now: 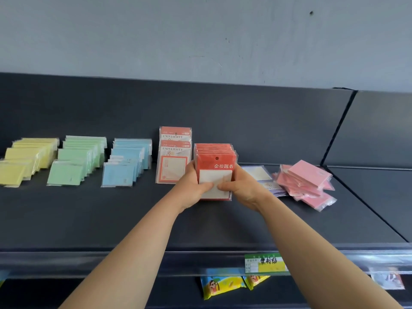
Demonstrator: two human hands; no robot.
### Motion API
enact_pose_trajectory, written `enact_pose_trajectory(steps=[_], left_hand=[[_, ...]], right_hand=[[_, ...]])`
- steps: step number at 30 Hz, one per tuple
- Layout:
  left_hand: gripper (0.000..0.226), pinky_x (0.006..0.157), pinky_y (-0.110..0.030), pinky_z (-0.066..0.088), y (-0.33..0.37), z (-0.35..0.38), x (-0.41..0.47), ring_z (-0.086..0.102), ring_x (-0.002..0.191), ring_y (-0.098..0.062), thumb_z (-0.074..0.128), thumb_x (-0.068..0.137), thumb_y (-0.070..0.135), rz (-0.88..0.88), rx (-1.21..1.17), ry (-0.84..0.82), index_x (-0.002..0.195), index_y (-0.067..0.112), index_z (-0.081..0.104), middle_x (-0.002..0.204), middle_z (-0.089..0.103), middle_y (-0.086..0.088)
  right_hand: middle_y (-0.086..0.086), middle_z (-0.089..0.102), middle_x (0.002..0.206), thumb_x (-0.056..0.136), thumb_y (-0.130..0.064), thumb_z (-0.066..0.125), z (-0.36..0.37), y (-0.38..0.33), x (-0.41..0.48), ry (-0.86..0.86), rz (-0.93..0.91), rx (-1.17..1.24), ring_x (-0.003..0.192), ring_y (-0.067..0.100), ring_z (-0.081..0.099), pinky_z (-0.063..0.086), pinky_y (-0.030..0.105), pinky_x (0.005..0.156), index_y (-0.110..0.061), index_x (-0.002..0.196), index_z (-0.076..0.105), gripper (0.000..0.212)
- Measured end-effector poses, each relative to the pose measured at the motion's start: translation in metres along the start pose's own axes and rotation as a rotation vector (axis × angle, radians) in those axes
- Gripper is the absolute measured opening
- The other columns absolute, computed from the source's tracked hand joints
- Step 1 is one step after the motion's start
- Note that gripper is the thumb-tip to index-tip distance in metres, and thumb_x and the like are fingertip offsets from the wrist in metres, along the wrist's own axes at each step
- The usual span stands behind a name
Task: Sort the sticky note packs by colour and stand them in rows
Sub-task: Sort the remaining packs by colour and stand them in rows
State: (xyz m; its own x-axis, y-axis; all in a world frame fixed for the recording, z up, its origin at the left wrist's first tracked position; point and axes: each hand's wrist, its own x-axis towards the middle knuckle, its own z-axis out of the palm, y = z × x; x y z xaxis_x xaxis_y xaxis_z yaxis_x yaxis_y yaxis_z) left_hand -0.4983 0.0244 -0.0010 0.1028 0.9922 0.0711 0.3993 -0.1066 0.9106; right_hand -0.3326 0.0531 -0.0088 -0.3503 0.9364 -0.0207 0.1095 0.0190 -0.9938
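Observation:
On a dark shelf [133,215] stand rows of sticky note packs: yellow [24,161] at far left, then green [78,161], then blue [127,163]. Two orange-white "UNIVERSITY" packs [174,157] stand upright behind. A row of several red packs [215,159] stands in the middle. My left hand [194,186] and my right hand [240,188] clasp the red row from both sides, thumbs on the front pack's white panel. A loose pile of pink packs [305,184] lies at right. Pale purple packs [263,179] lie flat behind my right hand.
The shelf's front rail carries a green and yellow price label [265,263]. Colourful snack packets [220,284] hang below the rail. A grey back panel [245,121] rises behind the rows. Another shelf section [379,197] adjoins on the right.

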Motion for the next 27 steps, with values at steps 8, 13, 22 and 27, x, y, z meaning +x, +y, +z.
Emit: enact_pose_trajectory(steps=[8, 13, 22, 27], left_hand=[[0.061, 0.101, -0.037, 0.045, 0.011, 0.005, 0.068, 0.05, 0.121, -0.019, 0.063, 0.092, 0.02, -0.089, -0.035, 0.132, 0.143, 0.026, 0.031, 0.133, 0.052, 0.003], [0.058, 0.1, -0.041, 0.047, 0.003, 0.008, 0.099, 0.053, 0.117, -0.021, 0.061, 0.091, 0.022, -0.186, -0.069, 0.114, 0.143, 0.025, 0.034, 0.131, 0.055, 0.002], [0.061, 0.103, -0.038, 0.043, -0.019, 0.016, 0.098, 0.05, 0.121, -0.015, 0.058, 0.093, 0.028, -0.213, -0.124, 0.091, 0.147, 0.029, 0.029, 0.135, 0.053, 0.007], [0.06, 0.105, -0.041, 0.042, -0.017, 0.018, 0.095, 0.047, 0.126, -0.019, 0.057, 0.094, 0.031, -0.222, -0.085, 0.101, 0.147, 0.029, 0.028, 0.137, 0.05, 0.006]], right_hand=[[0.005, 0.07, 0.103, 0.081, 0.021, 0.05, -0.016, -0.027, 0.05, 0.139, -0.015, -0.005, 0.097, 0.02, 0.067, 0.056, 0.033, 0.084, -0.016, 0.11, 0.058, 0.047], [0.01, 0.065, 0.114, 0.079, 0.015, 0.051, -0.022, -0.016, 0.08, 0.176, 0.089, -0.039, 0.109, 0.026, 0.061, 0.052, 0.045, 0.094, -0.013, 0.123, 0.051, 0.052], [0.007, 0.06, 0.122, 0.079, 0.001, 0.057, -0.025, 0.001, 0.087, 0.149, 0.163, 0.013, 0.114, 0.025, 0.057, 0.051, 0.045, 0.096, -0.022, 0.132, 0.042, 0.059], [0.007, 0.064, 0.117, 0.075, 0.006, 0.054, -0.021, 0.001, 0.08, 0.121, 0.149, -0.012, 0.11, 0.024, 0.061, 0.052, 0.041, 0.095, -0.019, 0.128, 0.046, 0.06]])
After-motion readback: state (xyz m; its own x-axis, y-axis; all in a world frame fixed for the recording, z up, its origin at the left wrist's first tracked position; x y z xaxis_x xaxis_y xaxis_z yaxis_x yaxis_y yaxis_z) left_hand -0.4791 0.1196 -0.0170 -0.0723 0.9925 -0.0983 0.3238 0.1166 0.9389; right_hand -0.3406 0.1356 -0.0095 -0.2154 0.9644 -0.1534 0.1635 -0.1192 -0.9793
